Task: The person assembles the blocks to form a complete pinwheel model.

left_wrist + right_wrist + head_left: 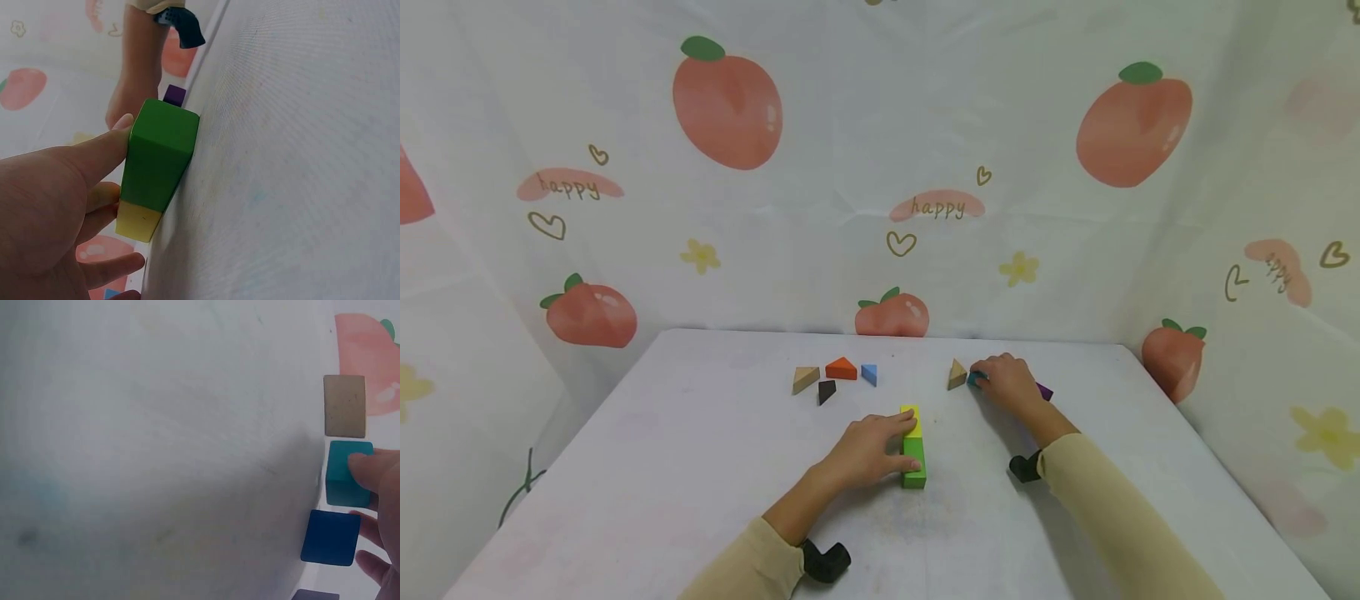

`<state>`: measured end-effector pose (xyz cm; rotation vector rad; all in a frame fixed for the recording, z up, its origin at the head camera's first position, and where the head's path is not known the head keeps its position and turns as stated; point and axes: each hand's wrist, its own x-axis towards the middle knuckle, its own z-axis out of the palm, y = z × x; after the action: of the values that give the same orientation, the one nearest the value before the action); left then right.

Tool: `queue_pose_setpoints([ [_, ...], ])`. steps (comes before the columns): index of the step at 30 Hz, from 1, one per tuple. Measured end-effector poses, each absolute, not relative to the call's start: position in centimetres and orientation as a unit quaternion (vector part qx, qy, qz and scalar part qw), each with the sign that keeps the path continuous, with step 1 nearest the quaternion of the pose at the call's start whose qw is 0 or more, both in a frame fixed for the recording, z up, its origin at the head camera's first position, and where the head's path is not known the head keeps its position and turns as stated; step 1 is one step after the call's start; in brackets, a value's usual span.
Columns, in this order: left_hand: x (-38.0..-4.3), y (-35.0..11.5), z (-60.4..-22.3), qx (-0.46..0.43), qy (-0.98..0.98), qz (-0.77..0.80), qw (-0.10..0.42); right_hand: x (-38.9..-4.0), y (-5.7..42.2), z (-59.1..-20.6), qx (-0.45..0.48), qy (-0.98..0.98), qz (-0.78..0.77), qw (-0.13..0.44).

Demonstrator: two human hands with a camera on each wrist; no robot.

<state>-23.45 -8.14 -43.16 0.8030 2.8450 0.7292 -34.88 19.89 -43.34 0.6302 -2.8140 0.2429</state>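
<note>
A green block [913, 477] and a yellow block [911, 409] lie end to end in a line in the middle of the table. My left hand [867, 450] rests against their left side, thumb on the green one and a finger over the yellow one, fingers fairly straight. Farther right, my right hand [1011, 385] pinches a teal block [340, 478], thumb on its face and fingers partly hidden behind. Close by stand a natural wood triangular block [957, 375] and a dark blue block [331, 537], the latter under the right hand's other fingers.
Behind the right hand, a purple block [1044, 391] partly shows. Toward the table's back left are a wood triangle [806, 379], an orange-red triangle [842, 369], a light blue triangle [869, 374] and a black block [827, 392]. A patterned curtain [820, 250] surrounds the white table [662, 467].
</note>
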Motion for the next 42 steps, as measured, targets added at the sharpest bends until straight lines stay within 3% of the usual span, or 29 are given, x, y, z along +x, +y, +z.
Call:
queue_pose_setpoints([
  [24, -23.7, -8.3, -43.6, 0.264, 0.933, 0.238, 0.048, -33.7, 19.0, -42.4, 0.262, -0.929, 0.146, 0.217],
  [42, -23.6, -8.2, -43.4, 0.267, 0.932, 0.240, 0.045, -33.5, 16.0, -42.1, 0.257, -0.938, 0.146, 0.180],
])
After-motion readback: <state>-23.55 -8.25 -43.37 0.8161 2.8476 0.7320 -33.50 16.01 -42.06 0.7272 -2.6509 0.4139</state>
